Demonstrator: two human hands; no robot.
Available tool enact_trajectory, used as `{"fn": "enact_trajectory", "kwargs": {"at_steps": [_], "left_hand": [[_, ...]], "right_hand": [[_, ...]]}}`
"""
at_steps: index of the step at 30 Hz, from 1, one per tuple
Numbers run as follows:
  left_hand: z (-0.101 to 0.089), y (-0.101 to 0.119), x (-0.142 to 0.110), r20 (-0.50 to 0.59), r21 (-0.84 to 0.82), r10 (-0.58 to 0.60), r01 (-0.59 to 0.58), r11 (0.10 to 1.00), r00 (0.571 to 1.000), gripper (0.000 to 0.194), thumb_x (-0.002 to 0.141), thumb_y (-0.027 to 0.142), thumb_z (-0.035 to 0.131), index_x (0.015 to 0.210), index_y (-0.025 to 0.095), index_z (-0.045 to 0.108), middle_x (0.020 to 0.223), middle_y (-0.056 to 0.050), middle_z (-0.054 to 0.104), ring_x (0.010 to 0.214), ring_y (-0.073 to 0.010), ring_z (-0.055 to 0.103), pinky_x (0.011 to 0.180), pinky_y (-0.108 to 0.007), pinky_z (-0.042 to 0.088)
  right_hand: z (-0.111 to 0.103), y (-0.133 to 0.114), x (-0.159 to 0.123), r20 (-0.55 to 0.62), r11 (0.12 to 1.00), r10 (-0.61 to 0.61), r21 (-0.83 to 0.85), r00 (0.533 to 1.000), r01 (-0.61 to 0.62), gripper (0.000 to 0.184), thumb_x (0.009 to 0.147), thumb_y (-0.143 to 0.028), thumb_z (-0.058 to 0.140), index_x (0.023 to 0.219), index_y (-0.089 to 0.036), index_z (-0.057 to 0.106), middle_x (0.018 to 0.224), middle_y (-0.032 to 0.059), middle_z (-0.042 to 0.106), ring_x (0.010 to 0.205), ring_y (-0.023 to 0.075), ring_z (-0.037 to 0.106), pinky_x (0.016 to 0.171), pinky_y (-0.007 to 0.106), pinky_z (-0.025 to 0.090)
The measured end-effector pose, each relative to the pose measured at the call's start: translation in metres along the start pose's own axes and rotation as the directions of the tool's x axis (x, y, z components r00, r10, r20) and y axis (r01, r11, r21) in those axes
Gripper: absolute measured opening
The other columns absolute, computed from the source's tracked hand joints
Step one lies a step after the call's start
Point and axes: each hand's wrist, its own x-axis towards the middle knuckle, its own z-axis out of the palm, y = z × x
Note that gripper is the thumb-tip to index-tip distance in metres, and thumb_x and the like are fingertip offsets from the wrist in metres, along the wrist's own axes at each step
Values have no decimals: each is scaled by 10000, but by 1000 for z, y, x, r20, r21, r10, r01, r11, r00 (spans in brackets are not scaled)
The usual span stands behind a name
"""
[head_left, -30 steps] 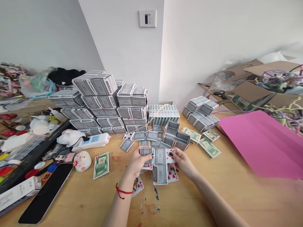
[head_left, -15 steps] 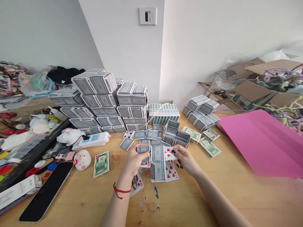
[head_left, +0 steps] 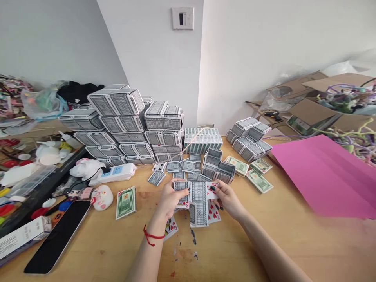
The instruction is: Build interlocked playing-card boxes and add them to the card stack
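Observation:
Above the near middle of the table, both hands grip playing cards. My left hand (head_left: 170,197) is closed on patterned-back cards (head_left: 181,189), with a king's red corner showing below the thumb. My right hand (head_left: 227,197) pinches the edge of a red-heart card (head_left: 212,192). Between the hands is a cluster of overlapping grey-backed cards (head_left: 199,201); how they join is hidden. A seven of hearts (head_left: 214,212) juts out at its lower right. A red-suited face card (head_left: 171,228) shows partly beneath my left wrist. Loose grey-backed cards (head_left: 188,166) lie just beyond.
Stacked blocks of folded cards (head_left: 117,121) rise at back left, with smaller folded-card blocks (head_left: 249,141) at back right. Green card boxes (head_left: 260,181) and a pink sheet (head_left: 326,176) lie right. A power strip (head_left: 119,172) and black phone (head_left: 58,239) lie left.
The cards between my hands sit slightly farther right in view, and my left hand has shifted right with them. My right hand's fingers are closer to the cluster. Both hands keep their grip.

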Motion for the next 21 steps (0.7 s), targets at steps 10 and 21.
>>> {"fn": "enact_trajectory", "kwargs": {"at_steps": [10, 21], "left_hand": [[1, -2, 2, -78, 21, 26, -24, 999, 997, 330, 493, 152, 722, 802, 153, 605, 614, 10, 653, 532, -144, 608, 481, -237, 488], [-27, 8, 4, -35, -191, 47, -53, 980, 998, 417, 495, 202, 761, 865, 186, 570, 656, 35, 651, 552, -138, 615, 547, -255, 488]], "right_hand": [[9, 9, 1, -32, 997, -74, -39, 997, 72, 339, 792, -559, 456, 773, -229, 385, 420, -102, 445, 269, 85, 393, 274, 200, 300], [2, -10, -12, -289, 958, -282, -129, 915, 254, 329, 830, -511, 454, 684, -219, 413, 457, -49, 505, 306, 86, 423, 329, 221, 317]]}}
